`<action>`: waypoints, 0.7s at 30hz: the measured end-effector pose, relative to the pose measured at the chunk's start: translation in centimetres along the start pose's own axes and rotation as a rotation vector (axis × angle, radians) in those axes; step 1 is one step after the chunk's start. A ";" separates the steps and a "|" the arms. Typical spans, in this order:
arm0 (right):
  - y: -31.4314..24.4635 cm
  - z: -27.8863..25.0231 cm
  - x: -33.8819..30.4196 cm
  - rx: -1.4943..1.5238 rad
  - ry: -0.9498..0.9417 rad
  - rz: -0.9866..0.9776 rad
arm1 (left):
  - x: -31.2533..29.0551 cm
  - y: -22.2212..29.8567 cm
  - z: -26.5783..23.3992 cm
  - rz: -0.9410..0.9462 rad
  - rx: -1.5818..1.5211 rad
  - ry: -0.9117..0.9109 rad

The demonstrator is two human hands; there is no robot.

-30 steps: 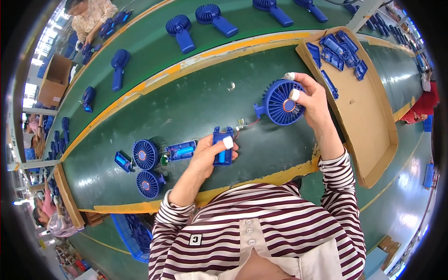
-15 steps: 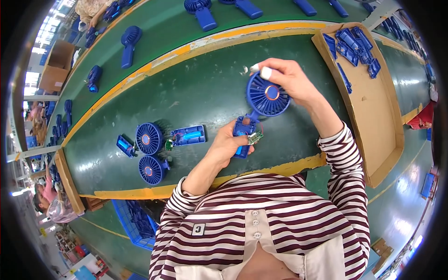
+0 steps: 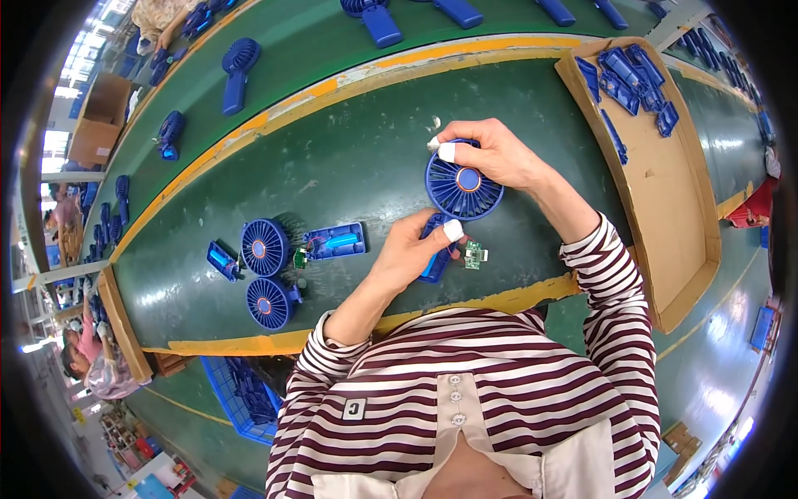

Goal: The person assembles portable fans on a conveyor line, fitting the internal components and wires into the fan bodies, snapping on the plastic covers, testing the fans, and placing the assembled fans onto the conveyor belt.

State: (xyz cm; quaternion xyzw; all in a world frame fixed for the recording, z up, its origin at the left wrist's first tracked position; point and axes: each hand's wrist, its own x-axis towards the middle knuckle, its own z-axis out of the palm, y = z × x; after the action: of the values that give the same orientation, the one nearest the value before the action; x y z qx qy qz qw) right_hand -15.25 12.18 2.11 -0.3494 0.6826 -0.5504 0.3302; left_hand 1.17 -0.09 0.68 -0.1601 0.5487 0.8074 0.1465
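1 round blue plastic fan head, pinched by right fingers, now sits closer to 1 oblong blue plastic handle shell, gripped by left fingers: joint apparently seating.

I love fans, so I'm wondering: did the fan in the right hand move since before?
Yes, the fan moved left, farther from the cardboard tray.

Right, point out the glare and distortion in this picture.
In the head view, fisheye distortion bows the green bench; glare whitens the windows at left and patches of floor at right; the held fan head shows distinct slats.
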 end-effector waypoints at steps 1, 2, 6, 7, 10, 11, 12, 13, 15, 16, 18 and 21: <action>0.1 0.0 0.1 -0.018 -0.002 -0.009 | 0.3 -0.2 0.0 0.051 0.111 0.009; 0.1 0.0 0.3 0.000 0.001 -0.004 | 0.4 -0.3 0.1 0.082 0.145 0.031; -0.9 0.2 0.6 -0.032 0.033 -0.007 | 0.0 0.0 0.6 0.127 0.134 0.091; -0.7 0.3 0.7 -0.055 0.044 -0.036 | -0.1 0.4 0.9 0.145 0.135 0.113; -0.5 0.6 -0.5 -0.477 0.392 -0.493 | -0.1 0.9 0.3 0.005 -0.137 0.259; -0.9 0.4 -1.6 -0.579 0.434 -0.551 | 0.0 1.2 0.0 -0.030 -0.232 0.279; -1.6 0.8 -2.8 -0.617 0.439 -0.555 | 0.1 1.0 -1.0 -0.031 -0.265 0.236; -1.8 1.2 -4.0 -0.671 0.381 -0.555 | 0.2 0.7 -2.0 -0.033 -0.298 0.194; -1.6 2.5 -5.6 -0.706 0.329 -0.592 | 0.2 0.9 -2.1 -0.019 -0.297 0.172; -1.6 3.2 -6.0 -0.704 0.314 -0.602 | 0.2 0.9 -2.0 -0.040 -0.300 0.173; -1.6 4.5 -5.6 -0.668 0.332 -0.639 | 0.3 0.5 -1.9 -0.057 -0.291 0.151; -1.5 5.2 -5.0 -0.637 0.315 -0.669 | 0.3 -0.1 -0.9 -0.134 -0.338 0.167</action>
State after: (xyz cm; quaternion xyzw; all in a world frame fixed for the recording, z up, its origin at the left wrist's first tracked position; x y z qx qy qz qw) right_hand -8.07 13.44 3.04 -0.5458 0.7091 -0.4361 -0.0953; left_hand 1.01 -0.87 0.17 -0.2848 0.4038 0.8604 0.1247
